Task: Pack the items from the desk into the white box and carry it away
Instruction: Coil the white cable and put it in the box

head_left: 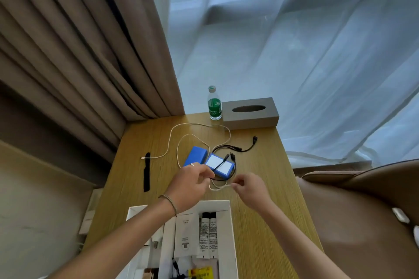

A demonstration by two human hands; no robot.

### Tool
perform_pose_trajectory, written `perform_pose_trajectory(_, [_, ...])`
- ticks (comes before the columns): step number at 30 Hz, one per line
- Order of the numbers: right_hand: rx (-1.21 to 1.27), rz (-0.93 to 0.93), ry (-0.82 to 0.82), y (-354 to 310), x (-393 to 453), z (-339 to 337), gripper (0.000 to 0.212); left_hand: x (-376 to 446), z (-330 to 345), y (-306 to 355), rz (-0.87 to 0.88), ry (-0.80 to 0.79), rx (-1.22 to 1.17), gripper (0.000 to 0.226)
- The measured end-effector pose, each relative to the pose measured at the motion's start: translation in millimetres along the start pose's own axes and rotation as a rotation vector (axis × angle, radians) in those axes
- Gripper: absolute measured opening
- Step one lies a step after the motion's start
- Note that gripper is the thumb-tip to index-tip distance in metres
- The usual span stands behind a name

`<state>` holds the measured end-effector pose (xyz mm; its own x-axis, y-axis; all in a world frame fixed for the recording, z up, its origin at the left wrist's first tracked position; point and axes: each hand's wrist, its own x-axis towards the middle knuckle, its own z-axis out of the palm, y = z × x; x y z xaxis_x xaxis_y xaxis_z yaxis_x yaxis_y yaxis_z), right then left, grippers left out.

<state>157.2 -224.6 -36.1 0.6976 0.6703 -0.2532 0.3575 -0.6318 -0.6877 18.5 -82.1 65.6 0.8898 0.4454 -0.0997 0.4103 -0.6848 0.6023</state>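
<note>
While both hands (195, 176) (247, 184) pinch the limp white cable (179, 142) mid-desk: light, tangle-prone; coil it, grip the bundle.

Background stuff: brown curtain (74, 56) hangs on the left, with a sheer white curtain (306, 52) covering the window next to it, light coming through. Bottom right there's a brown leather chair (362, 222) pulled up just beside the desk, and something small and white (400, 215) sits on its arm, too blurry to tell what it is.
</note>
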Motion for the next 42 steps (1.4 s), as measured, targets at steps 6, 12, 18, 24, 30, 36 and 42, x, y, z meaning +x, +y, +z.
perform_pose_trajectory(6, [-0.007,-0.185,0.079,-61,-26,-42,0.009,6,-14,2,0.037,0.064,-0.122,0.023])
perform_pose_trajectory(12, [0.272,-0.366,0.107,-127,-47,-76,0.013,2,-47,18,0.162,-0.231,-0.609,0.039])
perform_pose_trajectory(18, [0.456,-0.427,0.215,-176,-50,-81,0.021,-11,-64,18,0.141,-0.066,-0.917,0.046])
perform_pose_trajectory(24, [0.531,-0.450,0.310,-211,-48,-51,0.022,-28,-89,1,0.126,-0.056,-1.009,0.044])
perform_pose_trajectory(30, [0.821,-0.241,-0.193,-220,-52,15,0.041,-47,-133,-19,0.096,0.203,-1.313,0.034])
perform_pose_trajectory(36, [0.468,-0.227,-0.285,-187,-52,43,0.030,-59,-181,-75,-0.079,0.580,-1.051,0.037])
perform_pose_trajectory(42, [0.286,-0.296,-0.304,-203,-56,8,0.023,-71,-167,-113,-0.022,0.470,-0.245,0.036])
